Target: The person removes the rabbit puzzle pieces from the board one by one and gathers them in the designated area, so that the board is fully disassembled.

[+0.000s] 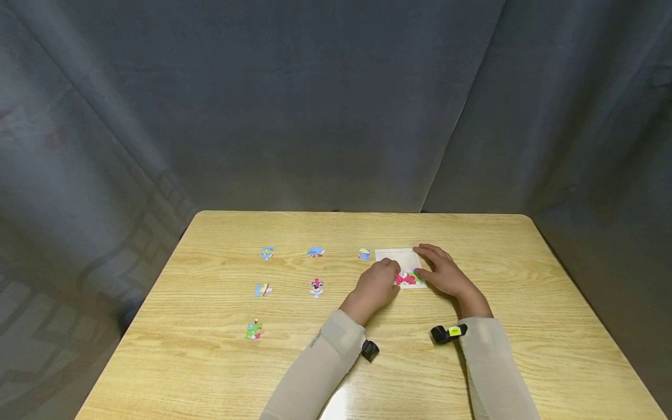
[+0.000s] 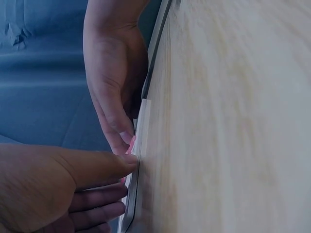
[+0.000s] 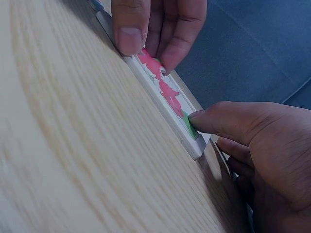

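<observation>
A small white puzzle frame (image 1: 388,252) lies on the table, with red and green pieces (image 1: 406,279) along its near side. My left hand (image 1: 376,286) is at the frame's near left, thumb against the near rim and fingertips on the red piece (image 3: 147,59), which it pinches. My right hand (image 1: 446,276) spans the frame's right side. Its thumb (image 3: 206,121) presses on the green part (image 3: 191,128) in the near right corner, and its other fingers lie outside the rim. In the left wrist view the frame appears edge-on, so its inside is mostly hidden.
Loose puzzle pieces lie left of the frame: a blue and yellow one (image 1: 364,254) close by, one with an animal face (image 1: 317,287), a blue one (image 1: 316,252), a green one (image 1: 254,329) and others. A grey curtain (image 1: 336,105) hangs behind the wooden table (image 1: 210,373).
</observation>
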Available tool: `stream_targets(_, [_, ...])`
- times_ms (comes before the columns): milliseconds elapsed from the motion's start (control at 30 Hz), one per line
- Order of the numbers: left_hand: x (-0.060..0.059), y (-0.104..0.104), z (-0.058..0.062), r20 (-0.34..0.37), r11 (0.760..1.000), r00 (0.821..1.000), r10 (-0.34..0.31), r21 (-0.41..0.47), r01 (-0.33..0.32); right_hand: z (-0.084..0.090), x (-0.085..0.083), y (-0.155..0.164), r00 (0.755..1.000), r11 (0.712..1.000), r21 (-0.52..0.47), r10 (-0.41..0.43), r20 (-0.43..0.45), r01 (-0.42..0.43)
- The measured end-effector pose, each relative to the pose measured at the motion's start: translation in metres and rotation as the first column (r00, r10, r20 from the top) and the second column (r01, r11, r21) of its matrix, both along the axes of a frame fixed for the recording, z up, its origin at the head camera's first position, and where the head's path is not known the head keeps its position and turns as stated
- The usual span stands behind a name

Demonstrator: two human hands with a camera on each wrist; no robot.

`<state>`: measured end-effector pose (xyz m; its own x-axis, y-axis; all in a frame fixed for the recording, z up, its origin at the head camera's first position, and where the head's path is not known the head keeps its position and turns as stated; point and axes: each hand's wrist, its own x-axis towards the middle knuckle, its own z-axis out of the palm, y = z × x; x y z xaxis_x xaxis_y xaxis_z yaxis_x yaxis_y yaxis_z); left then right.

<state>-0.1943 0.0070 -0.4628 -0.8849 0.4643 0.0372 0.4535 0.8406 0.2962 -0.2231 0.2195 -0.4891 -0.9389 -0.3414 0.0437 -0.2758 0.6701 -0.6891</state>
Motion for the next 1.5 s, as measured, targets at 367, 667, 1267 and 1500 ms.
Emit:
stream_targets(367, [0.001,0.000,0.002,-0.017,0.999,1.000,-0.002,0.032,0.002,0.001,0.002,-0.001,1.000,1.000,-0.002,-0.003,0.003,0.003])
stream_targets(667, [-0.003,-0.001,0.002,-0.024,0.999,1.000,0.010,0.032,-0.010,0.003,0.000,-0.001,1.000,1.000,0.006,-0.002,-0.004,0.002])
stream_targets(1267, [-0.003,-0.008,0.002,-0.012,0.999,1.000,0.007,0.044,-0.007,0.000,0.002,-0.002,1.000,1.000,-0.001,-0.004,0.017,0.004])
stream_targets(1500, [-0.001,-0.014,0.002,0.017,0.998,1.000,-0.001,0.061,0.000,0.001,0.002,-0.002,1.000,1.000,0.012,-0.007,-0.003,0.007])
